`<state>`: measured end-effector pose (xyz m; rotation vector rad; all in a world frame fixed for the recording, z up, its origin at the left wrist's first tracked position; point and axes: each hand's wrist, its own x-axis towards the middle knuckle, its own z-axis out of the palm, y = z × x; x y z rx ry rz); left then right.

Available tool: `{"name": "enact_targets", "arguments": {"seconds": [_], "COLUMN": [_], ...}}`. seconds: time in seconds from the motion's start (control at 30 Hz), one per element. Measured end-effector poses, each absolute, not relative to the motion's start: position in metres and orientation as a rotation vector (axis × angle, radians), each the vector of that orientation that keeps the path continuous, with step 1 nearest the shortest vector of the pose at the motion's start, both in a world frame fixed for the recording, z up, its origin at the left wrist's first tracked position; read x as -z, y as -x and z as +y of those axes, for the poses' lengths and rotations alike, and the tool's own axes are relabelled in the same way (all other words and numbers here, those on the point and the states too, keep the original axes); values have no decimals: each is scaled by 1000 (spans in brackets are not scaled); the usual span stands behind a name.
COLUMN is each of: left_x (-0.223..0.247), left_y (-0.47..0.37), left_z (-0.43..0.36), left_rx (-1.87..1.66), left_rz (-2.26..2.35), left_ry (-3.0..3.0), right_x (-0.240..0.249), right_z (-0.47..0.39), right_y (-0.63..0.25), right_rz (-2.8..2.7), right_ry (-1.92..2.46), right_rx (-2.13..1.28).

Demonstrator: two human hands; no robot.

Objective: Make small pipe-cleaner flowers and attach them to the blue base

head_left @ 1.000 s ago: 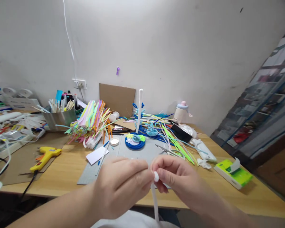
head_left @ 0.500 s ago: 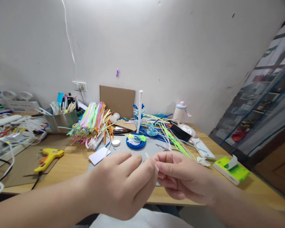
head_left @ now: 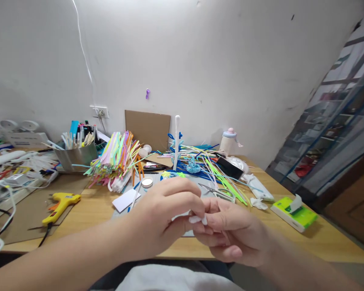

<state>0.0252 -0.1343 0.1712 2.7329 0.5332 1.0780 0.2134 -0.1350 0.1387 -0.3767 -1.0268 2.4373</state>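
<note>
A small white piece of pipe cleaner (head_left: 195,220), bent into a short loop, is pinched between the fingers of both hands above the table's front. My left hand (head_left: 166,210) curls over it from the left, its fingertips partly hidden. From the right, my right hand (head_left: 233,230) grips it between thumb and index finger, with the lower fingers curled beneath. Behind the hands stands a white fuzzy stem (head_left: 176,141) with blue curls, upright by a base decorated in yellow and green (head_left: 172,174), which my left hand partly covers.
Scissors (head_left: 220,193) lie beyond my right hand, near loose pipe cleaners (head_left: 227,184) and a black phone (head_left: 229,167). A pastel pipe cleaner bundle (head_left: 113,157), white card (head_left: 125,200) and yellow glue gun (head_left: 60,206) are leftward. A green tissue pack (head_left: 295,214) sits right.
My left hand has turned and lifted its fingers, uncovering the white piece between the hands. My right hand has shifted slightly lower. The scissors show more fully, the blue base less.
</note>
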Motion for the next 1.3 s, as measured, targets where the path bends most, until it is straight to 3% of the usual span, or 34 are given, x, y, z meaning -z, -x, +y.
{"name": "enact_targets", "arguments": {"seconds": [0.23,0.33,0.43,0.6,0.67,0.7,0.8,0.97,1.07,1.3], "left_x": [-168,-172,-178,-176,-170,-167,-164,-171,-173,-169], "left_y": [-31,-29,-29,-33,-34,-34,-33,-25,-20,-14], "left_z": [-129,-132,-138,-140,-138,-138,-139,-147,-148,-151], "left_rx": [-1040,-906,-811,-647,-510,-472,-658,-1138,-1191,-1179], "left_rz": [491,540,660,891,842,799,772,625,513,443], "left_ry": [-2574,-2590,-2496,-1898,-1525,-1396,-1473,-2514,-2873,-3238], "right_x": [-131,-127,-129,-145,-149,-149,-142,-129,-131,-129], "right_z": [-136,-139,-146,-151,-147,-145,-141,-145,-144,-135], "right_y": [-214,-213,-213,-220,-223,-224,-222,-216,-215,-218], "right_rz": [-1006,-1171,-1579,-2210,-2257,-2263,-2194,-1595,-1266,-953], "right_ry": [376,438,529,289,96,48,230,618,653,467], "right_rx": [-2503,-2322,-1744,11,392,429,-54,-1665,-2367,-2733]}}
